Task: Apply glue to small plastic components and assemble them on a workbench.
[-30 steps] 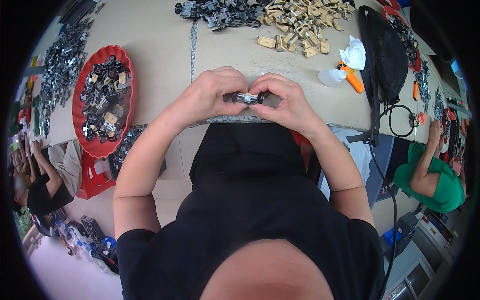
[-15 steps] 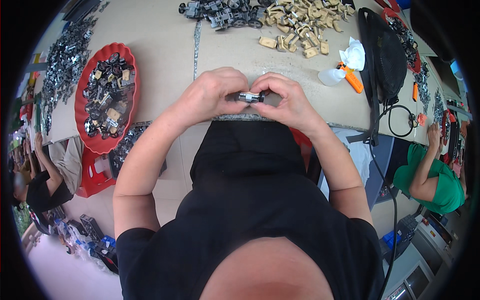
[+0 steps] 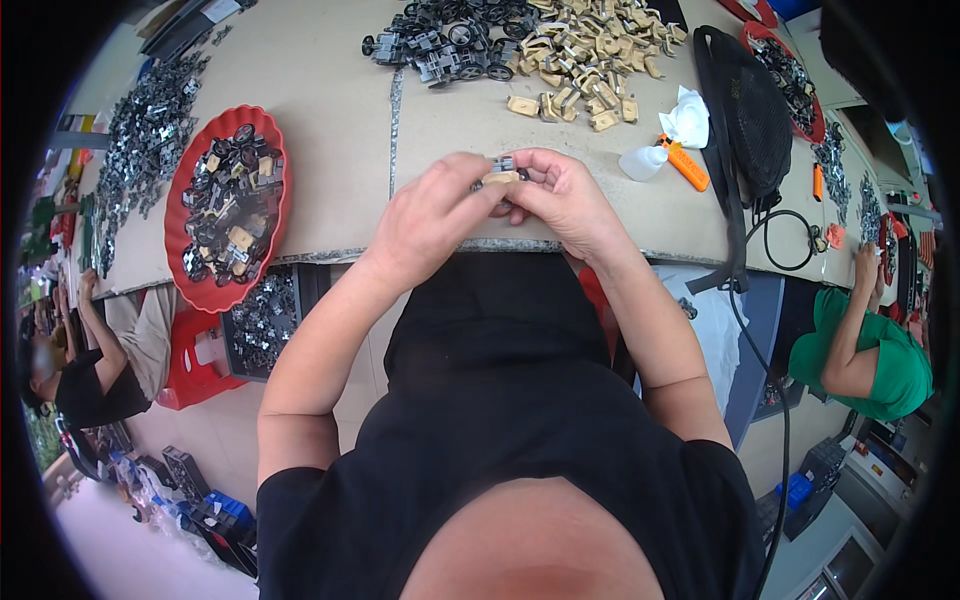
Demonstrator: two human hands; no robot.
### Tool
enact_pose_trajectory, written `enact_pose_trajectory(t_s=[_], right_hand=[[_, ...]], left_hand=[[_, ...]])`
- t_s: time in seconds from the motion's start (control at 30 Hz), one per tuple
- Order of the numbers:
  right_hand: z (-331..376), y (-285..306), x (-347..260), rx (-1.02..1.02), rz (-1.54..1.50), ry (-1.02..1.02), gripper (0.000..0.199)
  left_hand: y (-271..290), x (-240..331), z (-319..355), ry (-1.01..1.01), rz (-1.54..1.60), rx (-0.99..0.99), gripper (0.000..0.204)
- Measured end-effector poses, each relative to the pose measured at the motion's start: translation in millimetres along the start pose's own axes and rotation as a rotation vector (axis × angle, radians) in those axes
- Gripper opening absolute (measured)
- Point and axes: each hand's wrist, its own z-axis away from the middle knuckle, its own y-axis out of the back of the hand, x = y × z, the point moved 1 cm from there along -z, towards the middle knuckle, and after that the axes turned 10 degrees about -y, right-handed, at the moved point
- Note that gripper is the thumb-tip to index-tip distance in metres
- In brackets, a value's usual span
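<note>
While left hand (image 3: 428, 212) and right hand (image 3: 572, 203) pinch a part (image 3: 501, 177) mid-frame, a red bowl (image 3: 177, 222) sits left. Tan bits (image 3: 598, 62) lie up top.

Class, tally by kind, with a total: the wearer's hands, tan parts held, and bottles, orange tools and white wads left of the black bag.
Left hand and right hand: 2
Tan part held: 1
Bottle: 1
Orange tool: 1
White wad: 1
Total: 6
</note>
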Motion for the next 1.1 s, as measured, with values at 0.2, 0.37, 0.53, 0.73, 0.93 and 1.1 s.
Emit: enact_pose_trajectory(t_s=[0.2,0.37,0.53,0.73,0.93,1.1], right_hand=[[1.1,5.7,2.6,-0.006,0.079,0.056,0.030],[-0.8,3.0,7.9,0.015,0.143,0.125,0.031],[-2.7,2.7,11.9,0.015,0.145,0.139,0.029],[-2.7,-0.5,13.4,0.026,0.072,0.157,0.027],[-3.1,-3.5,12.1,0.087,0.104,0.144,0.027],[-3.0,-8.5,10.3,0.159,-0.062,0.204,0.028]], left_hand=[[-14.5,4.6,-2.4,1.059,0.983,0.184,0.041],[-17.2,9.3,-9.8,1.075,0.940,0.117,0.036],[-24.1,10.0,-5.7,1.060,0.965,0.272,0.028],[-19.5,8.5,-8.9,1.105,1.073,0.210,0.030],[-19.6,8.0,-9.4,1.132,1.075,0.211,0.030],[-31.1,10.4,-5.6,1.114,1.120,0.496,0.026]])
